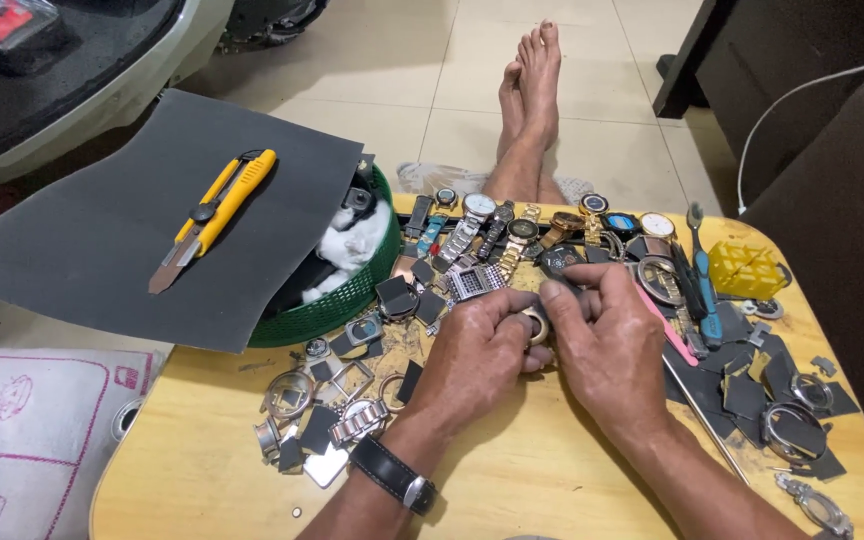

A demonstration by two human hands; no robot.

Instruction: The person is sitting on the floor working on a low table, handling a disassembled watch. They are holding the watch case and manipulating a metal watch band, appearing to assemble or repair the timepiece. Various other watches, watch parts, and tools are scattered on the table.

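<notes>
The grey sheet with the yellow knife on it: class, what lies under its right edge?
Under the grey sheet sits a green basket, which props up that edge. White cloth and a dark watch part show inside. The sheet hides the rest of the basket's contents.

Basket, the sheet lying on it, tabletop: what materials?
Basket: green plastic, probably; moulded slotted wall, slight gloss. Sheet: dark grey, matte, looks like rubber or foam; lies flat without creases. Tabletop: yellowish wood or laminate, smooth with faint grain.

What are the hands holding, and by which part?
Both hands, left hand and right hand, pinch a small metal ring by its rim between their fingers.
</notes>
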